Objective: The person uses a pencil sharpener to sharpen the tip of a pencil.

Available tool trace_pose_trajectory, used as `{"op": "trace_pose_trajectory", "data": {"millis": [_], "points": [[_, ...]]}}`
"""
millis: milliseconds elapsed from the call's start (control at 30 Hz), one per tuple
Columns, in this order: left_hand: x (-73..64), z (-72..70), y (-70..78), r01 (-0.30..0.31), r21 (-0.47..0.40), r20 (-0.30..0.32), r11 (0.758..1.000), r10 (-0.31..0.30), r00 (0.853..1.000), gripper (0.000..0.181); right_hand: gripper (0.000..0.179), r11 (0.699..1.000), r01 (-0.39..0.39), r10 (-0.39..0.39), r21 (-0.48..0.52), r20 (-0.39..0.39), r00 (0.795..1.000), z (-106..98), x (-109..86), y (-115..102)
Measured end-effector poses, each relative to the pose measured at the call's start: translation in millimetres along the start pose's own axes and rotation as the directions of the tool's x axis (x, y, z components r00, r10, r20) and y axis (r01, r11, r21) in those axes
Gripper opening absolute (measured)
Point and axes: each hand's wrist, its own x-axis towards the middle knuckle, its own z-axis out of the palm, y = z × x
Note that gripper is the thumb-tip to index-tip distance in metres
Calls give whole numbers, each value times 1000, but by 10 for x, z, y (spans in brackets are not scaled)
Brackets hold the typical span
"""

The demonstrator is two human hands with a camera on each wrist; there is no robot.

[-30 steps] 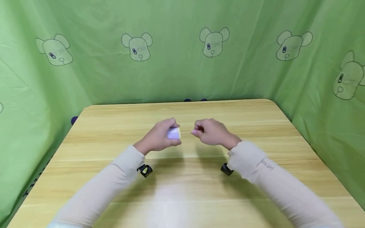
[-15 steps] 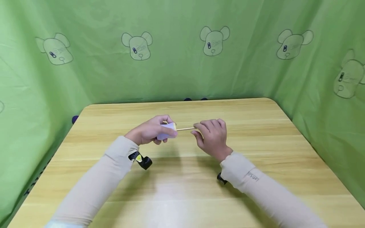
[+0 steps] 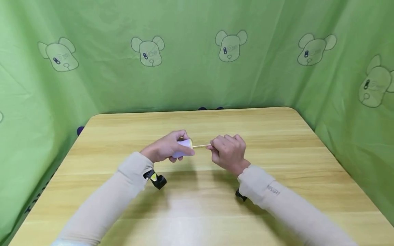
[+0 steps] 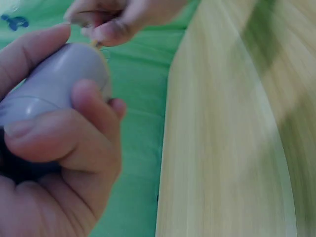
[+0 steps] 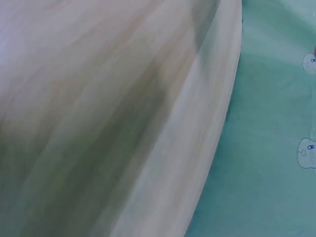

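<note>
My left hand point(image 3: 167, 147) grips a small smooth lavender cylinder point(image 4: 64, 79) with a yellow rim at one end. In the head view this lavender body lies sideways above the table, its yellow end facing right. A thin yellowish stick point(image 3: 201, 146) runs from that end to my right hand point(image 3: 229, 152), whose thumb and fingers pinch its far end. The left wrist view shows the right hand's fingertips point(image 4: 106, 34) close by the yellow rim, with a short bit of stick between. Neither hand appears in the right wrist view.
Both hands are over a light wood table point(image 3: 191, 212) with rounded far corners. A green curtain point(image 3: 191, 85) printed with bear heads surrounds it on the back and sides. Black wrist cameras hang below the sleeves, the left one point(image 3: 158, 181) plainly visible.
A second ago the right hand was turned over closer to the cylinder; it has since rolled and re-gripped the stick, after loosened fingers half a second ago. The left hand has tilted the cylinder.
</note>
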Motion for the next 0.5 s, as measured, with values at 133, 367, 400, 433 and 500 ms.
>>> {"op": "trace_pose_trajectory", "data": {"millis": [133,367,400,433,500], "points": [[-6,55,-35,-74,145,-73,987,85,994,35,47,996,-73,61,49,219,974,-97,45,13],[49,118,-91,-233,507,-128,830,340,932,37,34,879,-470,235,78,788,569,-255,310,78],[53,130,-97,-246,539,-123,806,364,923,37,35,837,-543,235,69,851,470,-262,359,97],[57,141,-106,-254,563,-116,787,379,918,38,35,794,-605,225,56,898,378,-266,405,119],[65,163,-121,-269,589,-101,762,400,911,39,36,733,-680,214,-1,950,229,-265,481,159]]}}
